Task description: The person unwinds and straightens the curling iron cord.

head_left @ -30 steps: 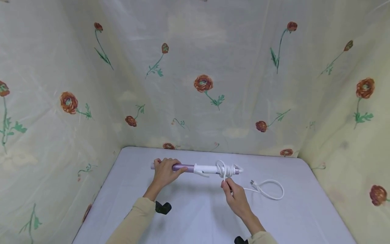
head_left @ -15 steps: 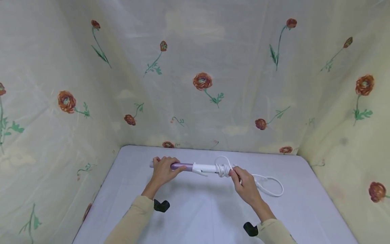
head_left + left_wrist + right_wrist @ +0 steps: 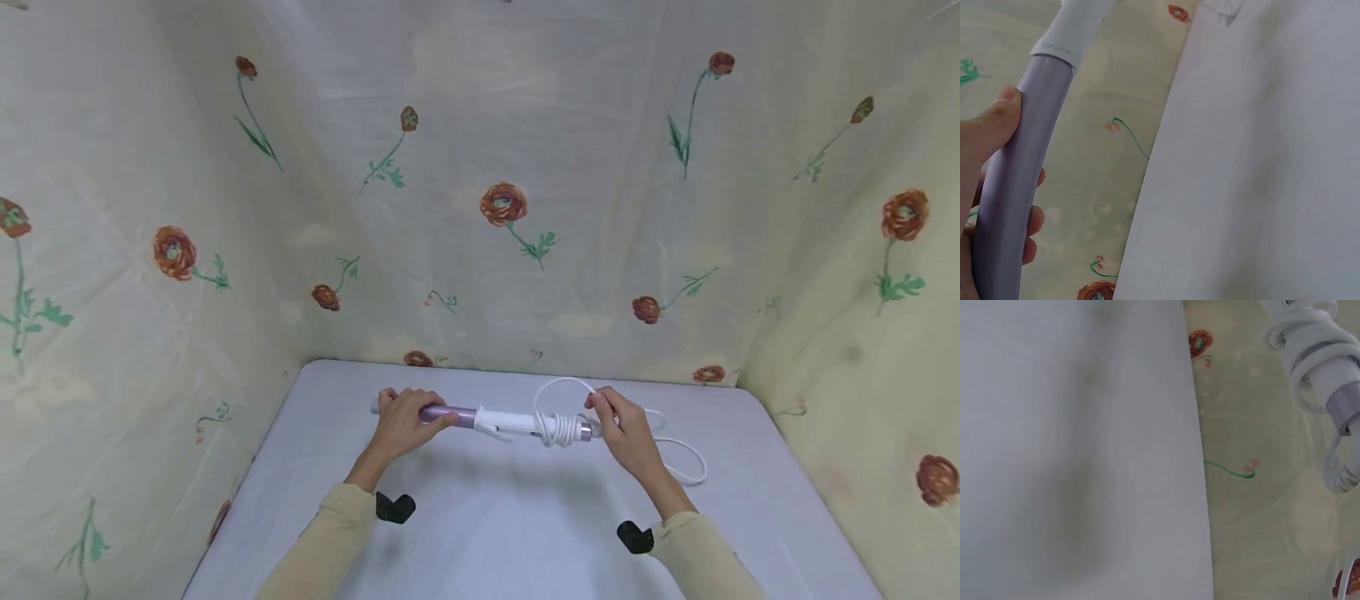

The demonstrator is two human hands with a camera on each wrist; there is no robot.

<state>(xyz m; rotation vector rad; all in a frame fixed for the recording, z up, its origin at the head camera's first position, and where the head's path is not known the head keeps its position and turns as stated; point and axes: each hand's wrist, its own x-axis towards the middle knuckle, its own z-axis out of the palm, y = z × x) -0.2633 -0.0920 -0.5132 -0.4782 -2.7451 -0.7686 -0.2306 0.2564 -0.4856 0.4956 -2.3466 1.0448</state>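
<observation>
A curling iron (image 3: 510, 422) with a purple barrel and a white handle is held level above the table in the head view. My left hand (image 3: 405, 423) grips the barrel; in the left wrist view the thumb (image 3: 1000, 119) lies along one side of the barrel (image 3: 1022, 150) and fingertips show on the other. Several turns of white cord (image 3: 557, 430) are wound round the handle near its right end, also in the right wrist view as coils (image 3: 1316, 350). My right hand (image 3: 628, 429) pinches the cord just beyond that end, with a loose loop arching up over the coils.
The rest of the cord trails in a loop (image 3: 703, 468) on the table right of my right hand. A white cloth covers the table (image 3: 480, 533). Flower-printed curtains (image 3: 450, 250) enclose it at the back and both sides.
My right hand has moved from below the coils up and to the right, drawing the cord into a loop above the handle. The left hand keeps its grip on the barrel.
</observation>
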